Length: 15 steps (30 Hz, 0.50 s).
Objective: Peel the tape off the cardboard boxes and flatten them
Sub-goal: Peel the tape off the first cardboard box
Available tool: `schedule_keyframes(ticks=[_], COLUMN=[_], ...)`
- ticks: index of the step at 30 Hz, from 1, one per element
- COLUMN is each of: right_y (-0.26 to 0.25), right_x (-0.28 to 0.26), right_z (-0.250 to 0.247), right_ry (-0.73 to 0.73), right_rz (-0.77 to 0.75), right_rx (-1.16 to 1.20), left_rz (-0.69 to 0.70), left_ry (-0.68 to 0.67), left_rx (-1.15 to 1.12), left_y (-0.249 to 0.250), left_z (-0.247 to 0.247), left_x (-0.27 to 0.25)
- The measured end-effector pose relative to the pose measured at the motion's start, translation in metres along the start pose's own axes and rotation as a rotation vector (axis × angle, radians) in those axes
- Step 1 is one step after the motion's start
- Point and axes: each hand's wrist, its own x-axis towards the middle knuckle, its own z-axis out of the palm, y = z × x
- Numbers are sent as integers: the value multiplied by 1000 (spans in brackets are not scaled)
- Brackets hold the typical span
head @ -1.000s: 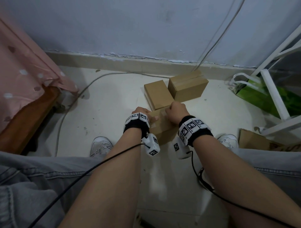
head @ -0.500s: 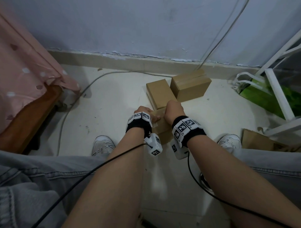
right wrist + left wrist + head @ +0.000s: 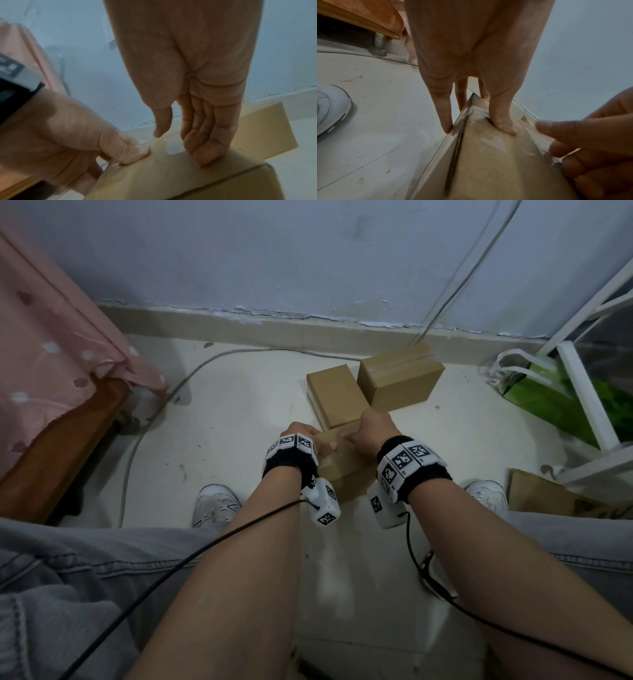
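Note:
A small brown cardboard box [image 3: 342,474] stands on the floor between my feet, with glossy clear tape [image 3: 471,119] over its top and edge. My left hand [image 3: 301,434] grips its left end: the thumb [image 3: 505,121] lies on top and the fingers [image 3: 445,121] run down the side. My right hand [image 3: 371,429] rests its bent fingertips [image 3: 205,158] on the taped top, thumb held apart and pinching nothing that I can see. Two more taped boxes lie beyond, a flat one [image 3: 335,395] and a taller one [image 3: 400,378].
A bed with a pink dotted cover [image 3: 51,354] and wooden frame [image 3: 51,457] fills the left. A grey cable [image 3: 154,412] runs along the floor. A green bag [image 3: 555,398], a white rack [image 3: 582,392] and flat cardboard [image 3: 541,494] sit at the right.
My right hand has slid a little left along the box top, closer to the left hand. The left hand keeps its grip on the box.

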Motion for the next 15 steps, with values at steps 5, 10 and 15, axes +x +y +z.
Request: schedule_keyframes(ticks=[5, 10, 15], right_y=[-7, -8, 1], right_x=[-3, -1, 2], right_z=[9, 3, 1], right_ry=[-19, -63, -72], right_rz=[-28, -11, -4], right_rx=[-126, -116, -80], left_rz=[-17, -11, -16], left_ry=[21, 3, 1], left_rx=[14, 9, 0], left_y=[2, 2, 1], left_z=[2, 0, 1], left_x=[-1, -2, 1])
